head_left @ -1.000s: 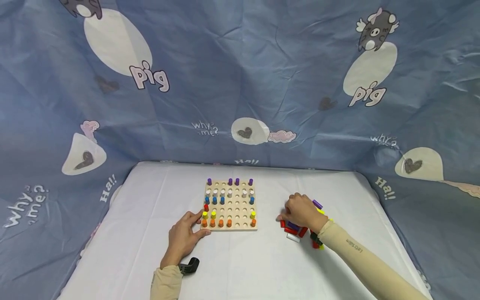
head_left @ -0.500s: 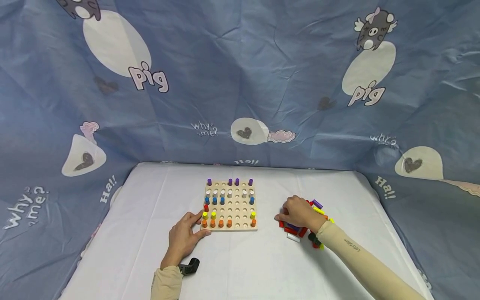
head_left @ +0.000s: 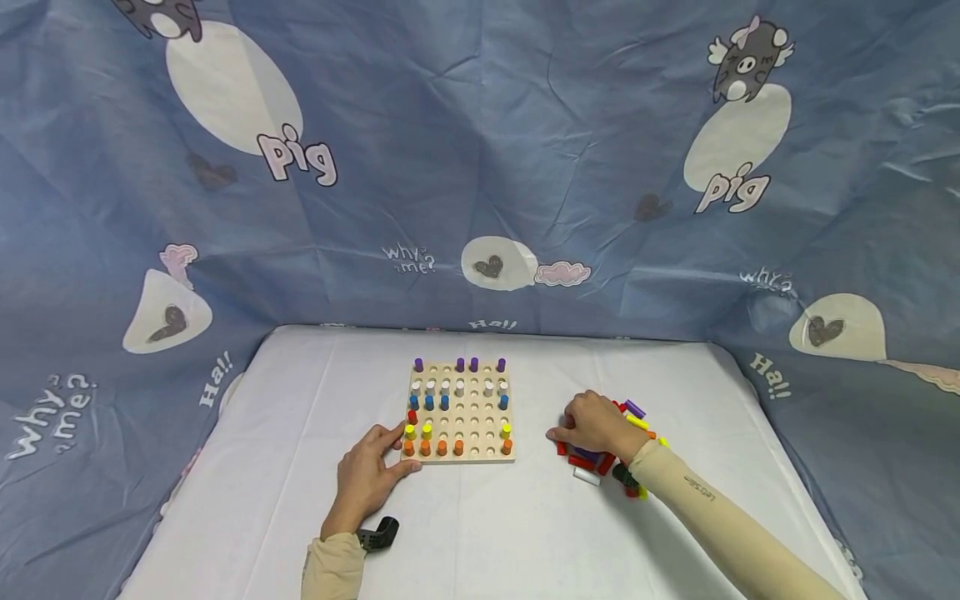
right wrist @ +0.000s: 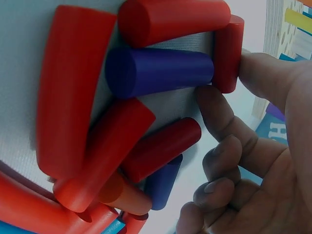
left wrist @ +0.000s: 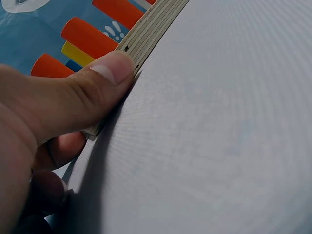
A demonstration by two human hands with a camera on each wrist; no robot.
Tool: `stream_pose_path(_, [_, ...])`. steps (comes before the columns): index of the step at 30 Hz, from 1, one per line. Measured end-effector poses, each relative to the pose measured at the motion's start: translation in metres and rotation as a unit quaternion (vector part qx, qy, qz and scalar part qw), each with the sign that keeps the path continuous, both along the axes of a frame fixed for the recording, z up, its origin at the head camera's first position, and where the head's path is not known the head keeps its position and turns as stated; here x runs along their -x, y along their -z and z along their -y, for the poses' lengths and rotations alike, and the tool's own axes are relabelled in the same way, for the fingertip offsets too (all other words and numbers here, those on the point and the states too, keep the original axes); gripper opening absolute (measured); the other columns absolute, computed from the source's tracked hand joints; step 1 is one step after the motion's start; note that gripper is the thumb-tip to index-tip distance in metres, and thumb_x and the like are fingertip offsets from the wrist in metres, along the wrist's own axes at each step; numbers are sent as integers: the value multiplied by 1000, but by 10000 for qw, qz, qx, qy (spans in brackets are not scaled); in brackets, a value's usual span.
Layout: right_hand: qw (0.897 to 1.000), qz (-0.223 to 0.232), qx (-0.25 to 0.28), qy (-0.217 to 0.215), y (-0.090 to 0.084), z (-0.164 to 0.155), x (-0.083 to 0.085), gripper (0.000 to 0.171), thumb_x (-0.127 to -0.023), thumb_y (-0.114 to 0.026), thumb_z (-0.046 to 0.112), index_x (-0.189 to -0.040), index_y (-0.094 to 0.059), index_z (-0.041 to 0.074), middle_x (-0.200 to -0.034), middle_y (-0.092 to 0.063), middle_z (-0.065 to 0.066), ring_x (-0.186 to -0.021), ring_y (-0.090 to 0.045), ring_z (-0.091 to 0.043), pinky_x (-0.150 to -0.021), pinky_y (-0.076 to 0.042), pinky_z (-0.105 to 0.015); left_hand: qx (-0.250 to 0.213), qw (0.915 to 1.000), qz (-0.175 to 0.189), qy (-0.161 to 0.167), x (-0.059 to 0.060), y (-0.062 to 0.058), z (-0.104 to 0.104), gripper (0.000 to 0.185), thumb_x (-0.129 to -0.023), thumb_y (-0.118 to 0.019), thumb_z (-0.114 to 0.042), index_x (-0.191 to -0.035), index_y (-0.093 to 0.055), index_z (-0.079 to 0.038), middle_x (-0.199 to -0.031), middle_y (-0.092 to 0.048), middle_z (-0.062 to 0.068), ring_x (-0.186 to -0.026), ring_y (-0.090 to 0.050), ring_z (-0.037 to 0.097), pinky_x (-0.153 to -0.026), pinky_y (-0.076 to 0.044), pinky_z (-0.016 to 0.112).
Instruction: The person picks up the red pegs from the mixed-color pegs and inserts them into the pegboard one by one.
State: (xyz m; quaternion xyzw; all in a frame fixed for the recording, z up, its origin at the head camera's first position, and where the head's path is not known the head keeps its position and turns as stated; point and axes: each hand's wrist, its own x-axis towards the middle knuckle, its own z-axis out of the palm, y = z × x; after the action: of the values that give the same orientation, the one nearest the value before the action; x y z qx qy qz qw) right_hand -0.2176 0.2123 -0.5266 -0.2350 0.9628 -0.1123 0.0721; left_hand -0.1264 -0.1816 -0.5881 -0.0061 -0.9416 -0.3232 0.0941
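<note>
"Pig" lettering marks the backdrop; left hand pinches the pegboard, right hand pinches a red peg.

On the blue cartoon-print fabric backdrop behind your table you can read "pig" twice, beside the pale ovals at upper left and upper right. "why? me?" appears at centre, far left and right. "Ha!!" shows near the table's corners and back edge. Your beige right sleeve carries small print, too small to read.
</note>
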Motion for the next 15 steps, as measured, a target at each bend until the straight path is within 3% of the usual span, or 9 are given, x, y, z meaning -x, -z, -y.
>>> stream_pose_path(10, [9995,235,-24,193,2,3,3,35,-92,-81,39,-68,-67,18,-68,-59,6,-72,-51,-15,-68,-48,-33,-19,9996,281,-2,1,-3,1,78,-75,-96,-35,-145,-67,-14,-97,-60,-7,-65,-40,8,-62,-31,26])
stream_pose_path(15, [9993,232,291,86,-1,3,7,35,-93,-79,32,-64,-64,19,-62,-54,7,-67,-49,-12,-64,-42,-30,-51,9992,383,27,2,-4,1,79,-76,-95,-35,-146,-66,-14,-100,-61,-6,-66,-41,8,-62,-32,26])
